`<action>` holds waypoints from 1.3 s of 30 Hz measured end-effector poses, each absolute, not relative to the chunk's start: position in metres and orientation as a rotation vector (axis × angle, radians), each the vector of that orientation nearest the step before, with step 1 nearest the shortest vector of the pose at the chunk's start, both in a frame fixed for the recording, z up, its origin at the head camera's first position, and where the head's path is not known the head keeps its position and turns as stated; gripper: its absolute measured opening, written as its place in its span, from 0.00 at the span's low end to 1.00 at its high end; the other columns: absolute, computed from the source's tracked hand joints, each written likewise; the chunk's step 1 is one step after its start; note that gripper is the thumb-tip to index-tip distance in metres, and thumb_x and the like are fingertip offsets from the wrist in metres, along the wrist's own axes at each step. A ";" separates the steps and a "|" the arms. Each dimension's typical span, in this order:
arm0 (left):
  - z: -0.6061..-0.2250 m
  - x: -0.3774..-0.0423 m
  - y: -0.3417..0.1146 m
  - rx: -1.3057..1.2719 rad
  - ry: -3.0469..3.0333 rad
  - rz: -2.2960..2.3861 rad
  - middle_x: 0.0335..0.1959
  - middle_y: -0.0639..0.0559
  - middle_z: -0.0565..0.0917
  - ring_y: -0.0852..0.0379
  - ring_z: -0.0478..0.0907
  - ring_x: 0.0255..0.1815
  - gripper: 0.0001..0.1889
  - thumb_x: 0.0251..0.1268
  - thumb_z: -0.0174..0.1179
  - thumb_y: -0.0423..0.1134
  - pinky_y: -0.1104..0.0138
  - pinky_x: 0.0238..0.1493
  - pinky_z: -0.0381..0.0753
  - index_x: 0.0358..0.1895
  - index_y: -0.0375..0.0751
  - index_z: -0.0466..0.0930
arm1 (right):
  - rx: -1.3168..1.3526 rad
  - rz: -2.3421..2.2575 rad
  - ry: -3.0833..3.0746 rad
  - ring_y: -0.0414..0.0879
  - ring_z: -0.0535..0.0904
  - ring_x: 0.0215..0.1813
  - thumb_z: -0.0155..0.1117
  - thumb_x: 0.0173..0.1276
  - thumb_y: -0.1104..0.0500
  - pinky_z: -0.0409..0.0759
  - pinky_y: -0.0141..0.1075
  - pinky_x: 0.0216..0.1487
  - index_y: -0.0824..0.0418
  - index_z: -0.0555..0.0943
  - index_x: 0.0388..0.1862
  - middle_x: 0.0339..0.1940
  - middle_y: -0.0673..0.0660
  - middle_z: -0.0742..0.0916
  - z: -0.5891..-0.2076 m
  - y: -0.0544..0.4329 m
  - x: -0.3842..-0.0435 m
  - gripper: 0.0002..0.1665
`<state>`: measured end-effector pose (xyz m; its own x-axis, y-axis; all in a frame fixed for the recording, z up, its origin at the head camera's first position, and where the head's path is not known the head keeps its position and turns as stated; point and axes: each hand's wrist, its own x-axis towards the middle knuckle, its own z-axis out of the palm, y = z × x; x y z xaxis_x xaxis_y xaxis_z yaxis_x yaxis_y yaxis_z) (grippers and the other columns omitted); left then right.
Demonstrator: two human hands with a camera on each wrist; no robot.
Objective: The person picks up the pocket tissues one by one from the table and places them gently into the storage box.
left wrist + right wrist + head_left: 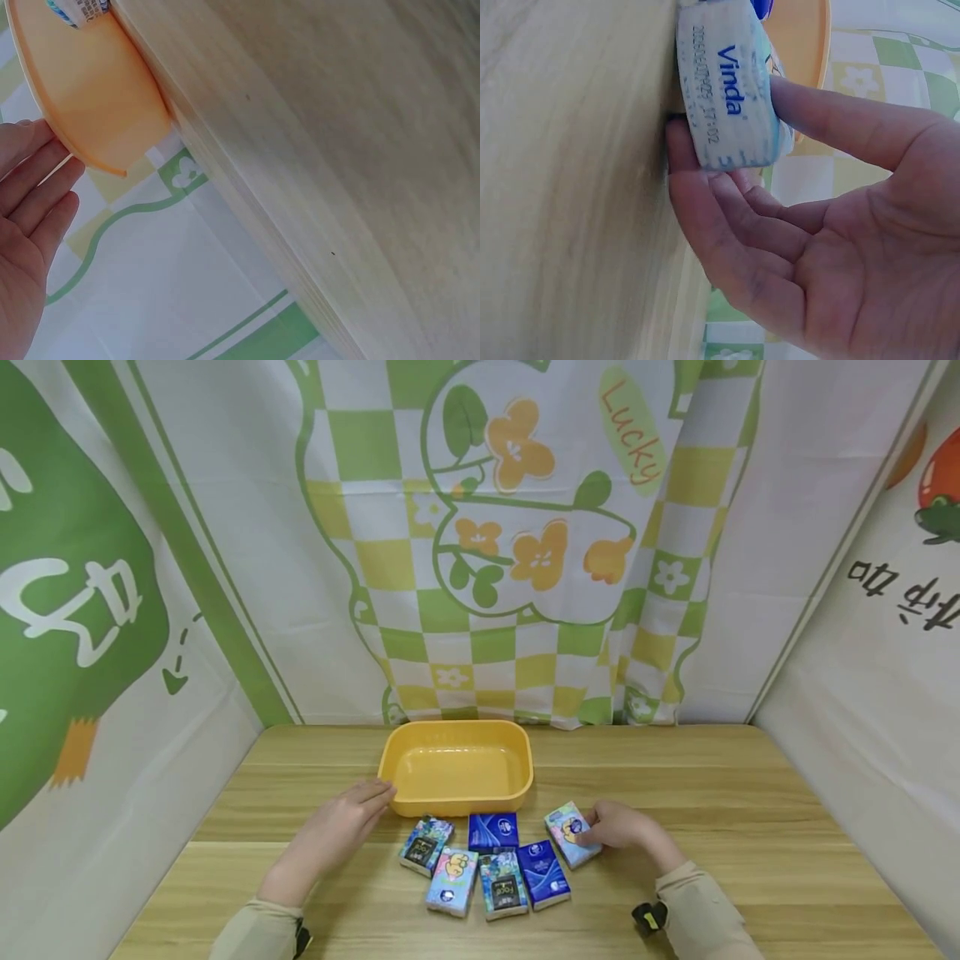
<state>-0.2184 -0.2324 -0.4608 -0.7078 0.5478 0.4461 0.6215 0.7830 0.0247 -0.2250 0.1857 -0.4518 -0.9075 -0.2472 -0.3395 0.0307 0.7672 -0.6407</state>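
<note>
My right hand point(622, 827) pinches a light blue and pink tissue pack point(572, 839) at its right side. The right wrist view shows the pack's end, printed "Vinda" point(731, 79), with the thumb over its top and fingertips under its lower edge. On the other side, my left hand point(337, 827) has its straight fingers at the left front corner of a yellow plastic basin point(461, 807). In the left wrist view those fingertips point(71, 161) rest along the outside of the basin's rim point(97, 171).
Several tissue packs lie in front of the basin: two dark blue ones point(492, 833) point(543, 875), two dark floral ones point(427, 843) point(503, 885) and another light one point(452, 882). A printed curtain point(525, 652) hangs behind the wooden table point(675, 768).
</note>
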 end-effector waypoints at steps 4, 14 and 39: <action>-0.461 -0.218 -0.232 -0.879 -2.539 -0.237 0.55 0.41 0.81 0.44 0.79 0.56 0.19 0.59 0.63 0.34 0.53 0.57 0.81 0.54 0.37 0.79 | -0.111 -0.958 2.561 0.46 0.76 0.32 0.68 0.58 0.60 0.80 0.34 0.31 0.70 0.76 0.39 0.31 0.57 0.81 -0.451 0.186 -0.225 0.16; -0.461 -0.218 -0.232 -0.889 -2.541 -0.238 0.55 0.41 0.81 0.44 0.79 0.56 0.18 0.59 0.62 0.34 0.55 0.57 0.81 0.55 0.37 0.79 | -0.084 -1.034 2.607 0.45 0.80 0.32 0.68 0.59 0.62 0.84 0.37 0.33 0.73 0.78 0.44 0.35 0.58 0.83 -0.444 0.185 -0.228 0.19; -0.461 -0.217 -0.232 -0.878 -2.552 -0.247 0.56 0.41 0.80 0.44 0.78 0.57 0.18 0.61 0.62 0.34 0.55 0.58 0.80 0.55 0.37 0.79 | -0.073 -1.075 2.684 0.48 0.84 0.35 0.67 0.61 0.56 0.87 0.39 0.36 0.71 0.82 0.45 0.34 0.58 0.86 -0.407 0.186 -0.240 0.20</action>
<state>-0.2171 -0.2323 -0.4609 -0.7082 0.5440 0.4499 0.6203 0.7838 0.0287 -0.2396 0.1863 -0.4070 -0.9678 -0.1381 -0.2106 0.0455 0.7266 -0.6856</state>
